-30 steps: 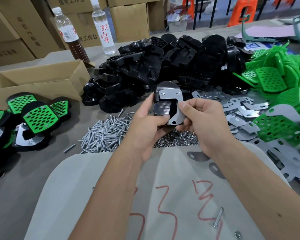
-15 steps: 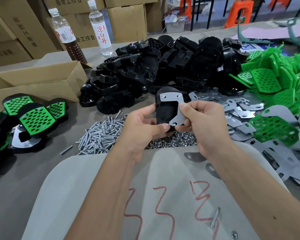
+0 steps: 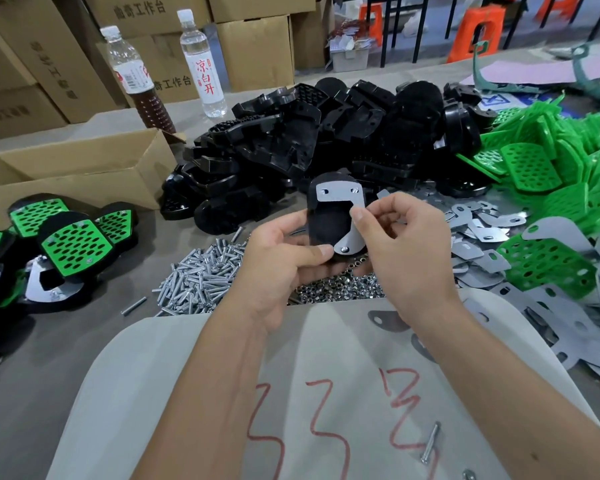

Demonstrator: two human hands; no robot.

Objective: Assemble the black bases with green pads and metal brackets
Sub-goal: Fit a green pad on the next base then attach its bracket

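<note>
I hold a black base [image 3: 326, 225] upright above the table's middle, with a grey metal bracket [image 3: 340, 197] lying on its face. My left hand [image 3: 281, 261] grips the base from the left, thumb near the bracket's lower hole. My right hand [image 3: 399, 244] pinches the bracket's right edge. Behind lies a heap of black bases [image 3: 326, 133]. Green pads [image 3: 551, 174] are piled at the right, with loose brackets [image 3: 482, 233] in front of them. Screws [image 3: 201, 278] and nuts [image 3: 336, 291] lie under my hands.
Finished green-padded bases [image 3: 73, 240] sit at the left beside an open cardboard box [image 3: 77, 168]. Two bottles [image 3: 203, 64] stand at the back before stacked cartons. A grey sheet with red writing [image 3: 309, 410] covers the near table, with a loose screw [image 3: 430, 443] on it.
The base and bracket have tilted a little, showing the bracket flatter on the base. My right fingers have shifted up along the bracket's right edge; my left thumb slid toward its lower hole.
</note>
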